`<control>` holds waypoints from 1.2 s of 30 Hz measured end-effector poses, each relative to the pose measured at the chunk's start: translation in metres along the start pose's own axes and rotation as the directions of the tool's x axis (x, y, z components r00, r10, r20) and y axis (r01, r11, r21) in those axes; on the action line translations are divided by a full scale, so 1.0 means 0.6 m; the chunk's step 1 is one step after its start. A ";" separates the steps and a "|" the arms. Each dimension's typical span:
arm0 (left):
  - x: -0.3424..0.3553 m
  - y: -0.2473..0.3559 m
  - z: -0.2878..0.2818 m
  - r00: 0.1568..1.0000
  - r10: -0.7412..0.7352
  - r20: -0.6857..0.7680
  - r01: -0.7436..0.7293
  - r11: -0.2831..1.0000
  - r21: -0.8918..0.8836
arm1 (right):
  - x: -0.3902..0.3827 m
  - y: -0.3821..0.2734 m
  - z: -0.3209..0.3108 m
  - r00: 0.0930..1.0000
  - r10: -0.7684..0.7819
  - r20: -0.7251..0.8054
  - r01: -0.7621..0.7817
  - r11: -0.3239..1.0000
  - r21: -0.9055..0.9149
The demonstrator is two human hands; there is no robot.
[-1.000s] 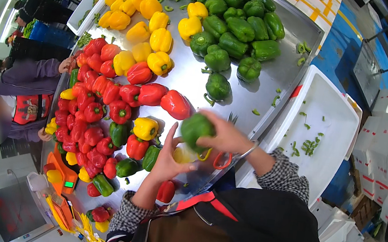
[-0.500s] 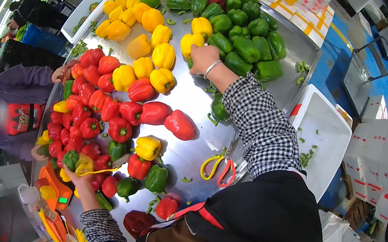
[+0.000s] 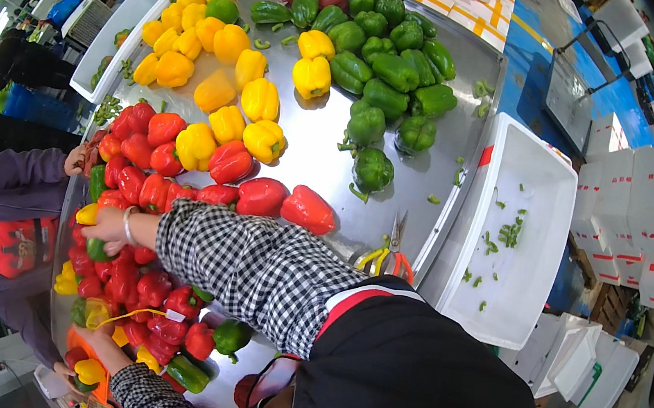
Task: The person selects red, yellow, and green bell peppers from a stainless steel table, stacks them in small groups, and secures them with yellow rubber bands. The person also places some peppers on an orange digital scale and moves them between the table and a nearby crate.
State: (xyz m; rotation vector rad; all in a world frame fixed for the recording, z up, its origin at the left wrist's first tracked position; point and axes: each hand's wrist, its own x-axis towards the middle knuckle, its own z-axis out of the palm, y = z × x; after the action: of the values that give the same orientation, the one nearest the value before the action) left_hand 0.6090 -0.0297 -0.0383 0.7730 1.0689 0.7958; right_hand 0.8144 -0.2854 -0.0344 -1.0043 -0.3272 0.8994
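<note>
My right hand [image 3: 111, 227], with a silver bangle, reaches across to the table's left side, its fingers curled over a green pepper [image 3: 96, 250] beside a small yellow pepper [image 3: 86, 214]. Lower down, my left hand [image 3: 96, 335] grips a yellow mesh bag [image 3: 115, 310] with a green pepper inside and a tagged string. Many red peppers [image 3: 154, 287] lie around both hands. Scissors [image 3: 394, 238] with yellow and red handles rest right of my checked sleeve.
Yellow [image 3: 260, 100] and green peppers [image 3: 394, 72] cover the back of the steel table [image 3: 324, 162]. White tubs stand left [image 3: 131, 13] and right [image 3: 521, 296]. A co-worker's purple sleeve [image 3: 17, 171] reaches the left edge, near an orange scale [image 3: 103, 401]. Stacked white boxes [image 3: 616, 201] stand right.
A second ago both hands held a green pepper at middle. My right hand went up to the yellow peppers, then swung down-left; my left moved down-left with the mesh bag.
</note>
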 end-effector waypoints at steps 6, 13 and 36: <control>-0.008 0.038 0.011 0.987 0.025 -0.161 -0.027 1.000 -0.010 | -0.177 -0.027 -0.081 0.699 -0.705 0.124 0.580 0.457 -0.674; -0.217 -0.101 0.104 0.444 -0.413 0.795 0.098 0.904 0.415 | -0.690 -0.048 -0.483 -0.042 -0.858 -0.512 -0.309 0.498 -0.810; -0.679 -0.155 0.052 0.444 0.053 0.895 -0.561 0.795 0.231 | -0.481 -0.010 -0.113 0.884 -0.354 0.304 0.455 0.800 -0.392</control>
State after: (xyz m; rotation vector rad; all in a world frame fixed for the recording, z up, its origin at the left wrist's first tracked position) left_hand 0.5432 -0.4286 0.0718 1.6664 0.1457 0.2954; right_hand 0.6828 -0.5511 -0.0215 -1.2024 -0.9419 0.5384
